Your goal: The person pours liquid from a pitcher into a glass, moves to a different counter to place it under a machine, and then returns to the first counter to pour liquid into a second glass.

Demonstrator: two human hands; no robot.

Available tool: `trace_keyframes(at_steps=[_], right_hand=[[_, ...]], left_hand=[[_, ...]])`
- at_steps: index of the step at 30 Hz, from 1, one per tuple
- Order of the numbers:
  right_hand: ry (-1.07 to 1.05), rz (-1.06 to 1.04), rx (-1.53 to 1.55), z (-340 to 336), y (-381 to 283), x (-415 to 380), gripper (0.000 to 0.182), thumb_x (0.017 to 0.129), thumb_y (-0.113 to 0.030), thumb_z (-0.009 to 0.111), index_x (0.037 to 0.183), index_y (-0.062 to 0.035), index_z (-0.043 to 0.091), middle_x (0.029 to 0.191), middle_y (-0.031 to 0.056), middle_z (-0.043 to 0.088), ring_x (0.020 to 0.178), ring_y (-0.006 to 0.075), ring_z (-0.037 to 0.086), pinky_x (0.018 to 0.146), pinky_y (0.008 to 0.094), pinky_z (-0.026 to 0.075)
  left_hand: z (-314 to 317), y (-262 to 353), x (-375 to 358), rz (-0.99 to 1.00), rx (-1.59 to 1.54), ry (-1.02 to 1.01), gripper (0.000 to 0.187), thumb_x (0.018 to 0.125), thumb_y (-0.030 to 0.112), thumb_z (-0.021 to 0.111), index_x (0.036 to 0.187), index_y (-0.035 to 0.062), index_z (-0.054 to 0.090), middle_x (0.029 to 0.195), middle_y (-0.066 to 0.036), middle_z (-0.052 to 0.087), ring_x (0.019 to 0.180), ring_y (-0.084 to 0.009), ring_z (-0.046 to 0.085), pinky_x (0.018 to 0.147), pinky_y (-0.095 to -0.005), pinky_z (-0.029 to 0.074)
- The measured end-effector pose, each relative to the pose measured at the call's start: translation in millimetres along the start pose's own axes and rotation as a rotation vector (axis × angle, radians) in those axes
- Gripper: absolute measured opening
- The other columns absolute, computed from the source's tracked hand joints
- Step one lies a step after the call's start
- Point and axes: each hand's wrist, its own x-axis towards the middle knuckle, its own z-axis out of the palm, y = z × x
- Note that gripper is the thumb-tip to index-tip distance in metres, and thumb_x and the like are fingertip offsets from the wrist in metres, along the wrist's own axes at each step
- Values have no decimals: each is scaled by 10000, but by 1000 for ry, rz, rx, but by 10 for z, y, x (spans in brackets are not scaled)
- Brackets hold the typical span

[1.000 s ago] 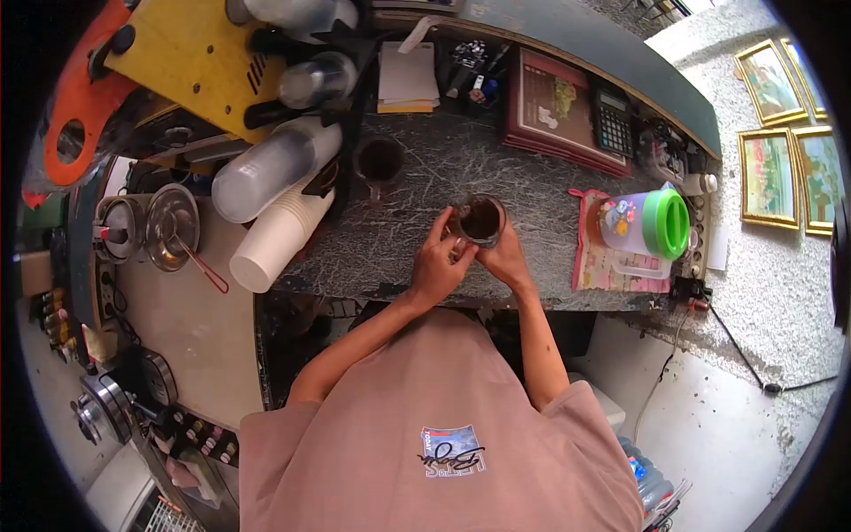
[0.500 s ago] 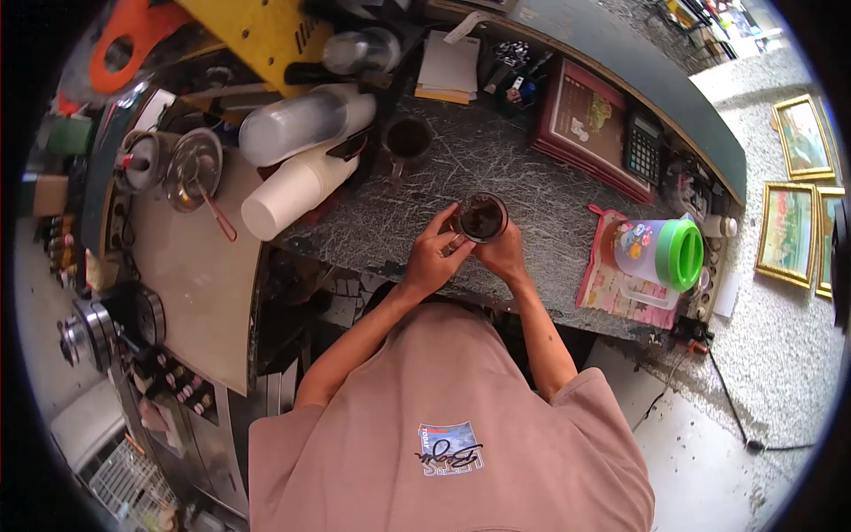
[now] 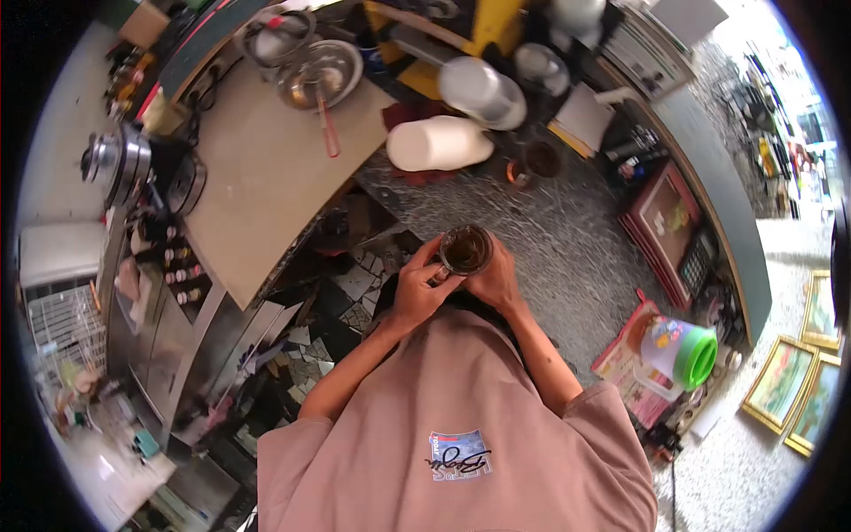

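Note:
A glass cup (image 3: 466, 250) of dark liquid is held between both hands, close to my body at the counter's edge. My left hand (image 3: 424, 285) has its fingers wrapped about the handle side of the cup. My right hand (image 3: 493, 275) presses round the cup's other side, its fingertips partly hidden. Beyond them on the dark counter (image 3: 567, 239) stands a second glass cup (image 3: 541, 160) with dark contents, beside a stack of white cups (image 3: 434, 144) lying on its side.
At the right, a jug with a green lid (image 3: 694, 358) stands on a pink cloth (image 3: 640, 403). Dark red books (image 3: 658, 222) and a calculator (image 3: 698, 264) lie near the ledge. A metal bowl (image 3: 332, 75) with a red-handled utensil sits on the beige worktop (image 3: 257, 177).
The view has turned, so the counter items appear shifted right and the beige worktop shows more. Both hands still hold the cup, which now appears slightly lower and further left.

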Motion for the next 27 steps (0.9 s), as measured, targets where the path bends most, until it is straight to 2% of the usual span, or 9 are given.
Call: trace_keyframes(at_steps=[1, 5, 10, 11, 13, 20, 22, 25, 27], right_hand=[[-16, -35, -15, 93, -55, 74, 633, 699, -208, 836, 1254, -24, 594, 1214, 172, 660, 1118, 378, 633, 937, 453, 517], [-106, -117, -44, 424, -383, 363, 673, 681, -226, 852, 1266, -28, 583, 1221, 170, 660, 1130, 375, 631, 943, 453, 516], [-190, -162, -45, 1009, -871, 741, 679, 675, -222, 861, 1266, -41, 580, 1221, 160, 664, 1135, 369, 632, 949, 450, 514], [-214, -176, -46, 1116, -994, 817, 679, 675, -222, 861, 1266, -41, 580, 1221, 160, 664, 1135, 369, 632, 949, 450, 514], [-252, -171, -50, 1366, -1228, 987, 633, 689, -196, 850, 1251, -50, 595, 1211, 152, 670, 1127, 362, 636, 940, 444, 520], [-348, -302, 62, 2277, -1777, 1415, 539, 726, -156, 830, 1209, -44, 619, 1184, 146, 681, 1112, 356, 644, 930, 430, 527], [-387, -372, 62, 2508, -1875, 1517, 546, 728, -166, 836, 1209, -37, 613, 1196, 147, 675, 1121, 353, 640, 932, 430, 526], [-465, -427, 84, 2855, -1985, 1638, 604, 720, -181, 851, 1244, -36, 588, 1215, 148, 662, 1131, 355, 632, 931, 434, 526], [-507, -453, 70, 3030, -2085, 1699, 633, 718, -188, 856, 1264, -39, 572, 1220, 147, 657, 1134, 357, 628, 930, 437, 526]], left_hand=[[-106, -46, -12, 79, 3, 51, 240, 773, 67, 831, 752, -84, 647, 1317, -221, 624, 1036, -257, 694, 798, -336, 543], [-572, -164, -66, 1, -2, 129, 218, 772, 53, 823, 863, -94, 690, 1327, -206, 621, 1046, -247, 688, 795, -333, 544], [-1306, -327, -80, -47, 1, 214, 319, 755, 34, 819, 1035, -74, 712, 1328, -203, 619, 1074, -261, 685, 821, -329, 548], [-1450, -379, -89, -56, 0, 240, 319, 755, 34, 819, 1035, -74, 712, 1328, -203, 619, 1074, -261, 685, 821, -329, 548], [-1768, -490, -82, -62, 6, 246, 293, 751, 69, 821, 1008, -42, 735, 1393, -217, 571, 1200, -314, 635, 957, -367, 518], [-2687, -747, -145, -77, 12, 416, 241, 760, 70, 817, 960, -44, 744, 1380, -223, 580, 1164, -319, 655, 946, -369, 525], [-2883, -812, -170, -56, 21, 496, 214, 777, 40, 815, 731, -77, 643, 1335, -242, 608, 1109, -294, 681, 857, -351, 548], [-3113, -917, -250, -135, 32, 563, 187, 765, 76, 820, 792, -65, 701, 1352, -237, 600, 1141, -321, 668, 913, -366, 539], [-3235, -927, -281, -159, 45, 623, 213, 769, 76, 822, 745, -68, 667, 1353, -244, 597, 1132, -327, 673, 895, -365, 543]])
